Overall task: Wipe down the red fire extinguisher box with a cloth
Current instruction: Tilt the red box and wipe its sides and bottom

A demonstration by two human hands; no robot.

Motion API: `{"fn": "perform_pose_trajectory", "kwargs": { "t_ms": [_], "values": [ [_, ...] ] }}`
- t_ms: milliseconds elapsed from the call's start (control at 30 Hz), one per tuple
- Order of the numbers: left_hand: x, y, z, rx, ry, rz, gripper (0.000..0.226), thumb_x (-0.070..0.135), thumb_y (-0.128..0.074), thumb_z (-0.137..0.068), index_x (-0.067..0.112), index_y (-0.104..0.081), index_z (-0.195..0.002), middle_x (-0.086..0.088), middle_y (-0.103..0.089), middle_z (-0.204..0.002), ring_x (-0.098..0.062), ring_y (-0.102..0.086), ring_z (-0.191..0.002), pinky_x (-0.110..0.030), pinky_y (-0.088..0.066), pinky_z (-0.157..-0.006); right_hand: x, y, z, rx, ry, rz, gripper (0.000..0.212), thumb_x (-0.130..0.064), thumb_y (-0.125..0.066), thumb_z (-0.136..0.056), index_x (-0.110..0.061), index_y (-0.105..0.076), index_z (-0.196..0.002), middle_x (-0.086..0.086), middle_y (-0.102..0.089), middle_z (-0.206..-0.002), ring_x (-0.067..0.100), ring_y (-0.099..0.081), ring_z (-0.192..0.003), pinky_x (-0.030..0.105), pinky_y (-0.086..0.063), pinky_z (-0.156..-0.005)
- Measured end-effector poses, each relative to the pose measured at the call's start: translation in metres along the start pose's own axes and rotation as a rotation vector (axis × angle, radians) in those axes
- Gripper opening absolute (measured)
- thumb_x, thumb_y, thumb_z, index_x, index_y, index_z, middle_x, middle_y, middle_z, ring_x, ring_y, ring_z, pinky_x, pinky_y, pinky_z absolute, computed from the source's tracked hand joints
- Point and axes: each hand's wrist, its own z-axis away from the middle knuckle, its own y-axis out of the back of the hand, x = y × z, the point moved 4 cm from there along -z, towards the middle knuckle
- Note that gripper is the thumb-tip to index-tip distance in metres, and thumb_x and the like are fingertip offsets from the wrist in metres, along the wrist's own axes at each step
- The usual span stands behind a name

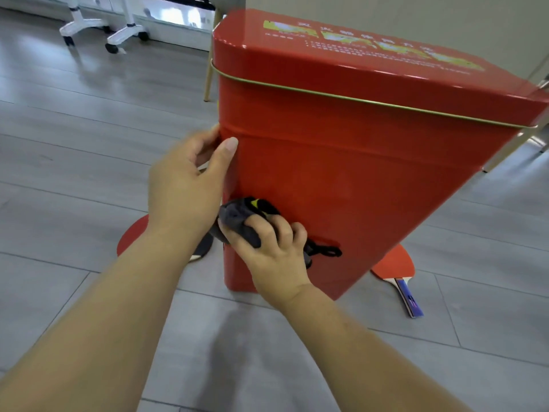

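Right hand point(276, 254): grip closed tight round a bunched dark cloth point(237, 221), pressing it on the box point(356, 173) low on its red front face. Left hand point(184, 185): grip clasps the box's left front corner, thumb flat on the front, fingers curled round the side. Box stands on grey floor point(74, 144). Red paddle point(396, 266) lies at its right base, second paddle point(130, 236) behind the left wrist.

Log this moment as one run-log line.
phase: wiping | right hand: presses dark cloth on red box front, low | left hand: grips box's left edge
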Motion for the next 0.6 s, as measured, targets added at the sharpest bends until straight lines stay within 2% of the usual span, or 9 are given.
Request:
{"fn": "perform_pose_trajectory", "kwargs": {
  "t_ms": [133,233,267,333,433,533,600],
  "values": [
    [-0.005,-0.004,0.007,0.047,-0.037,0.028,0.036,0.039,-0.055,-0.091,0.031,-0.058,-0.126,0.017,-0.064,-0.117,0.005,-0.059,-0.107,-0.016,-0.049,-0.091,0.025,0.014,0.011,0.059,-0.064,0.02,0.043,-0.015,-0.037,-0.096,-0.044,-0.059,-0.119,-0.003,-0.039,-0.114,0.024,-0.043,-0.105,0.046,-0.038,-0.078],
    [-0.014,-0.009,0.011,0.058,-0.038,0.033,0.035,0.038,-0.057,-0.091,0.031,-0.057,-0.125,0.015,-0.064,-0.117,0.0,-0.06,-0.107,-0.016,-0.05,-0.088,0.057,0.021,0.029,0.078,-0.199,-0.007,0.051,-0.009,-0.061,-0.084,-0.041,-0.049,-0.123,0.0,-0.035,-0.115,0.027,-0.04,-0.106,0.047,-0.041,-0.082],
    [-0.018,-0.011,0.013,0.064,-0.032,0.029,0.036,0.04,-0.057,-0.09,0.031,-0.057,-0.125,0.013,-0.063,-0.118,-0.002,-0.06,-0.107,-0.019,-0.05,-0.088,0.069,0.024,0.035,0.086,-0.267,-0.04,0.056,-0.007,-0.066,-0.08,-0.038,-0.049,-0.123,0.002,-0.034,-0.116,0.029,-0.038,-0.106,0.048,-0.042,-0.084],
    [-0.025,-0.014,0.015,0.074,-0.017,0.012,0.037,0.044,-0.056,-0.089,0.033,-0.055,-0.125,0.012,-0.061,-0.119,-0.002,-0.058,-0.109,-0.022,-0.049,-0.09,0.092,0.028,0.049,0.111,-0.431,-0.135,0.055,-0.005,-0.062,-0.077,-0.031,-0.046,-0.123,0.006,-0.032,-0.117,0.029,-0.037,-0.106,0.045,-0.041,-0.094],
    [-0.032,-0.018,0.019,0.086,-0.007,-0.011,0.04,0.047,-0.055,-0.089,0.033,-0.054,-0.126,0.014,-0.058,-0.118,-0.002,-0.056,-0.11,-0.014,-0.045,-0.085,0.114,0.033,0.069,0.152,-0.731,-0.265,0.064,0.004,-0.063,-0.074,-0.023,-0.037,-0.126,0.012,-0.027,-0.124,0.02,-0.031,-0.112,0.027,-0.026,-0.105],
    [-0.034,-0.021,0.022,0.088,0.002,-0.017,0.041,0.048,-0.055,-0.089,0.032,-0.053,-0.127,0.014,-0.057,-0.121,0.001,-0.054,-0.108,0.001,-0.041,-0.076,0.125,0.035,0.085,0.19,-1.05,-0.394,0.067,0.007,-0.064,-0.078,-0.014,-0.032,-0.133,0.021,-0.023,-0.13,0.004,-0.021,-0.117,0.029,-0.027,-0.107],
    [-0.034,-0.022,0.025,0.075,0.001,-0.011,0.042,0.046,-0.056,-0.089,0.032,-0.051,-0.128,0.013,-0.056,-0.123,0.001,-0.055,-0.107,0.006,-0.039,-0.073,0.132,0.033,0.094,0.227,-1.176,-0.466,0.065,0.002,-0.062,-0.081,-0.005,-0.03,-0.136,0.016,-0.02,-0.131,0.009,-0.021,-0.124,0.036,-0.029,-0.111]
  ]
}}
